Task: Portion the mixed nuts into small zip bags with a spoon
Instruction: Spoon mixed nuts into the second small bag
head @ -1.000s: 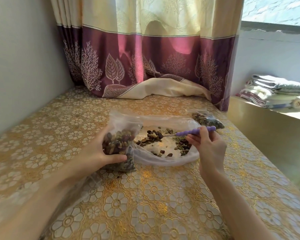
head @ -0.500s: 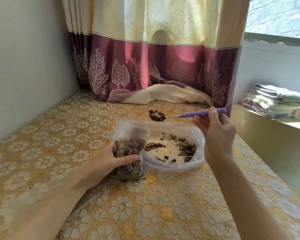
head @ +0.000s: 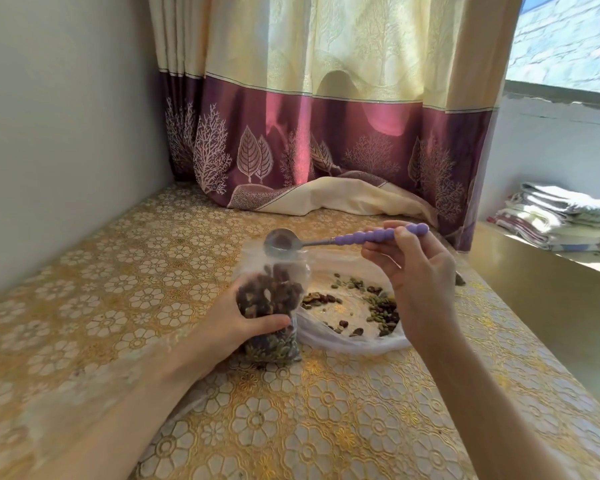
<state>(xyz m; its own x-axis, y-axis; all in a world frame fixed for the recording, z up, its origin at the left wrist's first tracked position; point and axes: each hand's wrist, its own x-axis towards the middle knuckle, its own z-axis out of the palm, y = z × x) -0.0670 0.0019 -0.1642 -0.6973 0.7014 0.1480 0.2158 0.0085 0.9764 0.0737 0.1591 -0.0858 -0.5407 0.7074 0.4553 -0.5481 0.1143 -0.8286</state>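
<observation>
My left hand (head: 232, 327) grips a small clear zip bag (head: 271, 306) that stands upright on the table and is mostly full of mixed nuts. My right hand (head: 416, 271) pinches the purple beaded handle of a metal spoon (head: 343, 239). The spoon's bowl is tilted over the bag's open mouth and looks empty. Right of the small bag lies a large open plastic bag (head: 354, 341) with a thin scatter of loose nuts (head: 378, 306) in it.
The table wears a gold floral cloth (head: 291, 427). A purple and cream curtain (head: 326, 150) hangs behind, its hem lying on the tabletop. A grey wall (head: 59, 133) runs along the left. Folded towels (head: 561, 216) are stacked on a ledge at the right.
The spoon scooped nuts from the large bag, rose, moved left over the small bag and tipped; its bowl now looks empty. My left hand kept hold of the small bag.
</observation>
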